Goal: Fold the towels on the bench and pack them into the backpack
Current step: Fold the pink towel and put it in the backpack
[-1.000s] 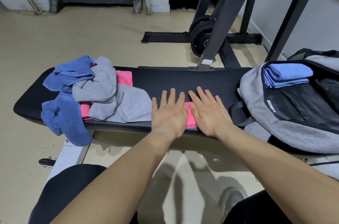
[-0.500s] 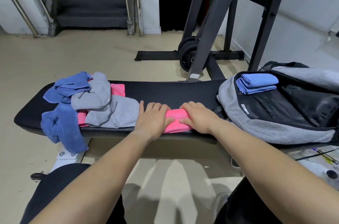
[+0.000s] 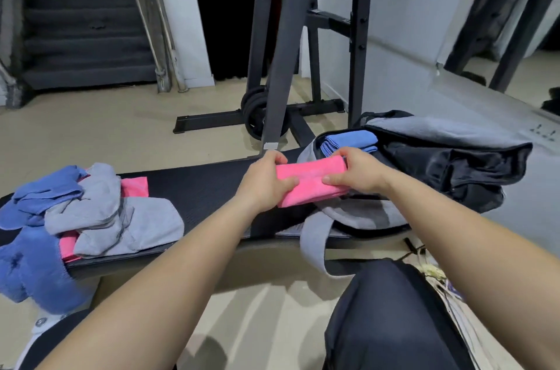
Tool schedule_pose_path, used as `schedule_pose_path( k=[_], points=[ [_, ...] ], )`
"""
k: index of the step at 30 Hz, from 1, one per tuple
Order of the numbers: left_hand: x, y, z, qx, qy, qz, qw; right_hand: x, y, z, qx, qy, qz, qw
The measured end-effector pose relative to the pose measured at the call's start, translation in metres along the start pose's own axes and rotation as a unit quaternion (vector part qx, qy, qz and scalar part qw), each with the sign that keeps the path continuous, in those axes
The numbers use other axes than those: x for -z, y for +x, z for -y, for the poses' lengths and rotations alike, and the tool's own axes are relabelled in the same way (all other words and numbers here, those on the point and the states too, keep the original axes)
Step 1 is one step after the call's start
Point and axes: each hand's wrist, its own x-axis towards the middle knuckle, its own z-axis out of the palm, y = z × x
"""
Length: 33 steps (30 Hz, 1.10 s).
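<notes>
A folded pink towel is held above the black bench, close to the open grey backpack on the bench's right end. My left hand grips the towel's left end and my right hand grips its right end. A folded blue towel lies inside the backpack. On the bench's left end sits a loose pile: a blue towel, grey towels and another pink towel underneath.
A black weight rack with plates stands behind the bench. Stairs rise at the back left. A grey backpack strap hangs over the bench's front edge. My dark-clad knee is below the backpack.
Both hands went from pressing the pink towel flat on the bench to gripping its ends, lifting it and carrying it right toward the backpack. The camera view tilted up.
</notes>
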Motion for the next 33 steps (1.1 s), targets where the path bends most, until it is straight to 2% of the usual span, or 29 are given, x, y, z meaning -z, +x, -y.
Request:
schedule_pose_path(
  k=[4,7,10,19,22,24,26,28,29,31,33],
  points=[
    [-0.028,0.020,-0.037,-0.016,-0.062,0.004,0.998,0.029,0.006,-0.036,-0.049,0.010,-0.080,0.996],
    [-0.052,0.036,-0.055,0.038,-0.091,-0.017,0.995,0.036,0.013,-0.057,-0.060,0.017,-0.107,0.992],
    [-0.076,0.054,-0.072,0.092,-0.074,-0.042,0.992,0.034,0.026,-0.078,-0.072,-0.010,-0.122,0.990],
    [-0.146,0.107,-0.095,0.065,0.045,-0.039,0.996,0.036,0.081,-0.135,-0.140,-0.096,-0.157,0.973],
    [-0.159,0.115,-0.090,0.010,0.152,-0.044,0.987,0.026,0.095,-0.142,-0.154,-0.108,-0.151,0.970],
    [-0.164,0.117,-0.086,-0.037,0.250,-0.057,0.966,0.018,0.095,-0.145,-0.157,-0.135,-0.147,0.967],
    [-0.164,0.120,-0.079,-0.078,0.323,-0.091,0.939,0.014,0.090,-0.147,-0.114,-0.235,-0.202,0.944],
    [-0.160,0.125,-0.075,-0.140,0.373,-0.124,0.909,0.017,0.083,-0.148,-0.008,-0.317,-0.242,0.917],
    [-0.158,0.130,-0.072,-0.177,0.389,-0.139,0.893,0.020,0.081,-0.149,0.054,-0.324,-0.216,0.920],
    [-0.151,0.143,-0.065,-0.232,0.391,-0.136,0.880,0.025,0.075,-0.151,0.138,-0.317,-0.097,0.933],
    [-0.144,0.155,-0.057,-0.250,0.382,-0.099,0.884,0.025,0.074,-0.154,0.149,-0.344,-0.007,0.927]
  ],
)
